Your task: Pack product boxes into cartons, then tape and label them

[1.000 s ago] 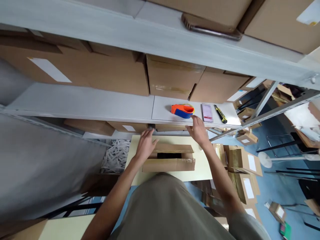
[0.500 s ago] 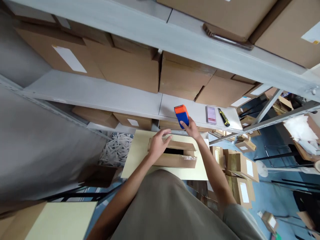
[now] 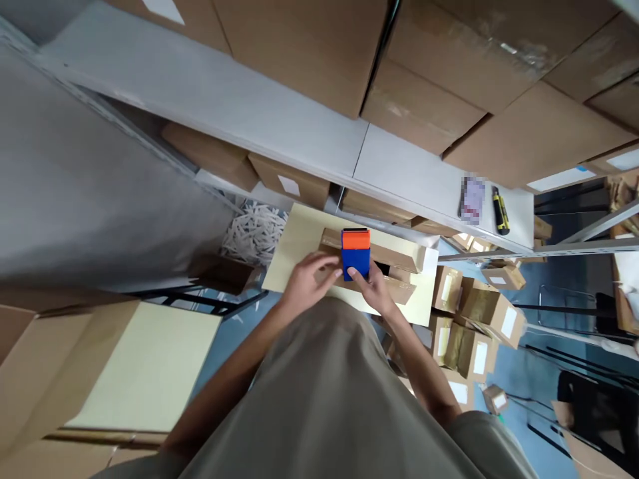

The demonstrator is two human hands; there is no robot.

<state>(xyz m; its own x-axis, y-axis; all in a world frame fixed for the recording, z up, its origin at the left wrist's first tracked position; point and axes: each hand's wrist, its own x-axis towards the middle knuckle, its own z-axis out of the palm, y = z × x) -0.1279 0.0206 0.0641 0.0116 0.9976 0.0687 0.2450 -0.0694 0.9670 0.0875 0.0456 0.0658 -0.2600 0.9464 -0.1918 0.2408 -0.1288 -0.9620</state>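
My right hand (image 3: 373, 287) grips a small block-shaped item (image 3: 356, 256), blue below and orange above with a dark top edge. Its exact kind does not show. The thumb presses on the blue front. Close by on the left, my left hand (image 3: 308, 278) holds nothing; its fingers are curved and apart from the thumb, near the item's side. Under both hands, a cardboard box (image 3: 399, 291) with raised flaps stands on a pale yellow tabletop (image 3: 292, 243). The hands and the item hide part of its opening.
A grey shelf (image 3: 279, 133) beyond the table carries large cartons (image 3: 299, 46), a blurred-out purple item (image 3: 472, 199) and a yellow-black utility knife (image 3: 500, 210). White paper strips (image 3: 255, 233) lie at the left. Several cardboard boxes (image 3: 469, 359) are stacked to the right of the table.
My right hand has brought the blue-and-orange item from near the shelf edge down over the open box. My left hand is now beside it. The view has tilted down.
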